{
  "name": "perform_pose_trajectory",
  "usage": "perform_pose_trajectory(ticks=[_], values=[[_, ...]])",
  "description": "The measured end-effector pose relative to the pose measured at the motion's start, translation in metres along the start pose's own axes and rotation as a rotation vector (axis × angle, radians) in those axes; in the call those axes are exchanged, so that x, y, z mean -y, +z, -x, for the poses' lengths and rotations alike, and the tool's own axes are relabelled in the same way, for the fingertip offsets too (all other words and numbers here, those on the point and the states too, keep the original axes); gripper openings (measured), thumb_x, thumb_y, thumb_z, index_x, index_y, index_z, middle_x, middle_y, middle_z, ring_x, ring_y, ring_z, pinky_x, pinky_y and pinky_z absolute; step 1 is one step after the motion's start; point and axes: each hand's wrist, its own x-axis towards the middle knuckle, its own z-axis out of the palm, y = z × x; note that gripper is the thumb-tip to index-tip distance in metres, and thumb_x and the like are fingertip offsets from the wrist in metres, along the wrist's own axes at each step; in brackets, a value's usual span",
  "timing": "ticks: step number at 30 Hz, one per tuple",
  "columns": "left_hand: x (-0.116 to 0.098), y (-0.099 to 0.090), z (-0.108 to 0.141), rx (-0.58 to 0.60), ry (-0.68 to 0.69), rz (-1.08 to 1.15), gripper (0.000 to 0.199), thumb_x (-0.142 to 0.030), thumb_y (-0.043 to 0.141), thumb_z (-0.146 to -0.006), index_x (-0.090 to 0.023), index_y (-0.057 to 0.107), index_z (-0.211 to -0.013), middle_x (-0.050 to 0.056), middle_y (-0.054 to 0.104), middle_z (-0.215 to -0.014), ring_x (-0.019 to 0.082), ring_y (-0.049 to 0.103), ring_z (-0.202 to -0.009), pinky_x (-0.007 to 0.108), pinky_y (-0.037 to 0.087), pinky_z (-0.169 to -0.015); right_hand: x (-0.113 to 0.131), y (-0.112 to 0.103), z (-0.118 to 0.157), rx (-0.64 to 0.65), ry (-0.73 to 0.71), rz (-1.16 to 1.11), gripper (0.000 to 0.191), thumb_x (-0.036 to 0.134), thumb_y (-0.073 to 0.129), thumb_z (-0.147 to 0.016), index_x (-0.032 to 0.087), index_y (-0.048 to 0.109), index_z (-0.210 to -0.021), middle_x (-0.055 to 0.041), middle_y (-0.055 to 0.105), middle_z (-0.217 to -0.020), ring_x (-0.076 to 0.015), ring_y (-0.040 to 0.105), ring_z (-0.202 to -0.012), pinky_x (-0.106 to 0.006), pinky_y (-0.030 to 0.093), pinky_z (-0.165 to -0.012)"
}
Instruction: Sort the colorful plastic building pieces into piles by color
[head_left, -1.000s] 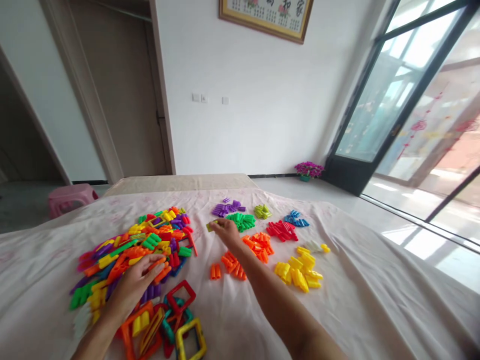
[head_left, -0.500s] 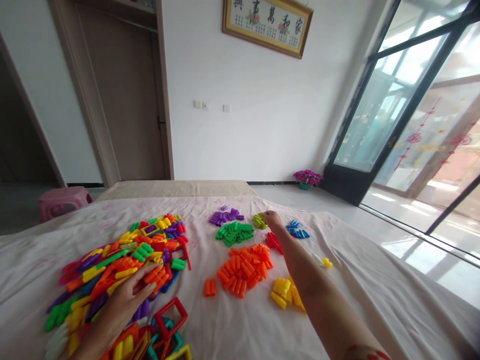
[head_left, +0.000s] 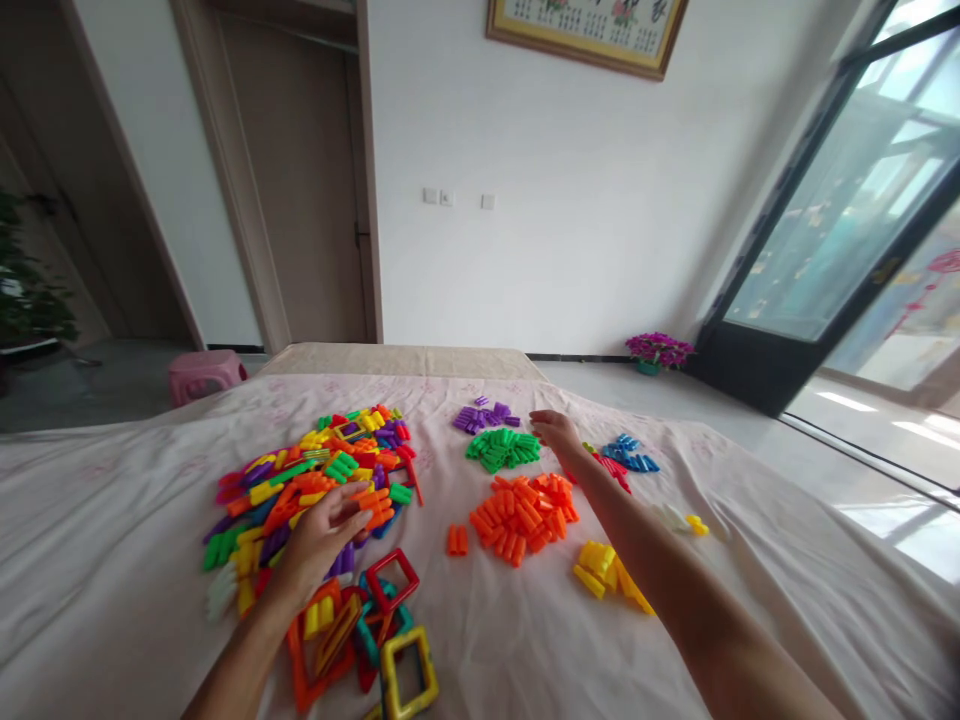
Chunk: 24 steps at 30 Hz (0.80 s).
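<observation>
My left hand (head_left: 330, 530) is closed around orange tube-shaped building blocks (head_left: 375, 508) at the right edge of a large mixed-colour pile (head_left: 304, 492). Above the sheet, my right hand (head_left: 556, 432) reaches out with thumb and fingers apart, nothing visible in them. It is just right of the green blocks (head_left: 501, 452) and purple blocks (head_left: 480, 418). Lime blocks (head_left: 589, 448) are mostly hidden behind it. Nearer me lie an orange heap (head_left: 525, 515) and a separate orange block (head_left: 457, 540). Red blocks (head_left: 616, 470) show beside my right forearm.
Blue blocks (head_left: 634, 456) are at the right and yellow blocks (head_left: 602, 568) nearer me, partly under my forearm. Square tile frames, including a yellow one (head_left: 429, 685), lie at the front left. A pink stool (head_left: 202, 375) stands beyond the sheet (head_left: 510, 640).
My view has turned left and slightly down, shifting the scene rightward. My right hand has moved left from the lime blocks toward the green ones, its fingers spreading. My left hand keeps the orange blocks.
</observation>
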Motion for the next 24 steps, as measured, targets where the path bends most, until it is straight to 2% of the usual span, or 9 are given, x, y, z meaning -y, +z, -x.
perform_pose_trajectory(ticks=[4, 7, 10, 14, 16, 18, 20, 22, 24], values=[[-0.007, 0.002, 0.002, 0.053, 0.019, 0.033, 0.071, -0.051, 0.079, -0.065, -0.013, 0.062, -0.122, 0.017, 0.071, -0.113, 0.03, 0.068, -0.104, 0.04, 0.058, -0.086, 0.049, 0.057, 0.078, 0.497, -0.154, -0.355, 0.035, 0.03, 0.064, -0.083, 0.017, 0.068, -0.115, -0.0065, 0.073, -0.095, -0.0149, 0.068, -0.07, -0.022, 0.049, -0.054], [-0.007, 0.008, 0.005, 0.095, 0.034, 0.055, 0.069, -0.049, 0.079, -0.068, -0.015, 0.06, -0.125, 0.015, 0.071, -0.115, 0.029, 0.069, -0.104, 0.04, 0.056, -0.091, 0.079, 0.089, 0.135, 0.716, -0.191, -0.467, 0.042, 0.036, 0.067, -0.083, 0.022, 0.063, -0.122, -0.0047, 0.07, -0.104, -0.0131, 0.068, -0.071, -0.019, 0.047, -0.05], [-0.007, 0.017, 0.008, 0.167, 0.02, 0.079, 0.066, -0.048, 0.078, -0.07, -0.016, 0.058, -0.126, 0.013, 0.071, -0.115, 0.027, 0.07, -0.1, 0.039, 0.056, -0.09, 0.095, 0.11, 0.166, 0.75, -0.185, -0.552, 0.038, 0.035, 0.072, -0.078, 0.02, 0.064, -0.112, -0.0021, 0.069, -0.091, -0.0135, 0.066, -0.069, -0.02, 0.049, -0.05], [-0.014, 0.018, 0.01, 0.239, 0.0, 0.041, 0.068, -0.05, 0.08, -0.066, -0.016, 0.061, -0.122, 0.012, 0.071, -0.11, 0.028, 0.07, -0.098, 0.04, 0.058, -0.088, 0.091, 0.114, 0.171, 0.699, -0.113, -0.683, 0.028, 0.036, 0.072, -0.076, 0.017, 0.063, -0.093, -0.0003, 0.065, -0.078, -0.013, 0.064, -0.063, -0.021, 0.05, -0.05], [-0.022, 0.006, 0.01, 0.104, 0.044, -0.014, 0.066, -0.054, 0.078, -0.067, -0.018, 0.063, -0.119, 0.01, 0.073, -0.104, 0.027, 0.071, -0.094, 0.041, 0.058, -0.088, 0.08, 0.101, 0.16, 0.699, -0.105, -0.652, 0.024, 0.034, 0.069, -0.078, 0.016, 0.064, -0.093, -0.0003, 0.065, -0.076, -0.0117, 0.062, -0.06, -0.021, 0.049, -0.051], [-0.029, -0.017, 0.009, -0.2, 0.144, -0.06, 0.058, -0.058, 0.072, -0.073, -0.022, 0.065, -0.118, 0.007, 0.073, -0.1, 0.027, 0.071, -0.093, 0.045, 0.057, -0.091, 0.063, 0.079, 0.143, 0.65, -0.114, -0.559, 0.022, 0.031, 0.063, -0.081, 0.016, 0.065, -0.097, -0.0001, 0.065, -0.075, -0.0111, 0.061, -0.059, -0.021, 0.049, -0.052], [-0.028, -0.048, 0.008, -0.526, 0.256, -0.109, 0.05, -0.057, 0.063, -0.082, -0.025, 0.065, -0.12, 0.005, 0.072, -0.101, 0.027, 0.069, -0.099, 0.048, 0.053, -0.099, 0.044, 0.051, 0.124, 0.512, -0.13, -0.421, 0.025, 0.027, 0.058, -0.083, 0.016, 0.065, -0.105, -0.0001, 0.066, -0.077, -0.0115, 0.061, -0.061, -0.021, 0.048, -0.054], [-0.016, -0.08, 0.005, -0.703, 0.309, -0.209, 0.049, -0.056, 0.058, -0.086, -0.025, 0.064, -0.124, 0.005, 0.071, -0.108, 0.028, 0.066, -0.107, 0.048, 0.05, -0.104, 0.024, 0.024, 0.107, 0.335, -0.149, -0.23, 0.031, 0.021, 0.057, -0.082, 0.016, 0.065, -0.111, -0.0014, 0.067, -0.079, -0.0126, 0.062, -0.064, -0.022, 0.046, -0.056], [0.005, -0.109, 0.002, -0.811, 0.262, -0.341, 0.051, -0.056, 0.054, -0.088, -0.024, 0.063, -0.126, 0.007, 0.07, -0.116, 0.029, 0.065, -0.111, 0.047, 0.049, -0.104, 0.006, 0.003, 0.092, 0.236, -0.147, -0.067, 0.031, 0.019, 0.056, -0.08, 0.016, 0.069, -0.108, -0.0036, 0.07, -0.08, -0.0138, 0.062, -0.064, -0.022, 0.044, -0.055]])
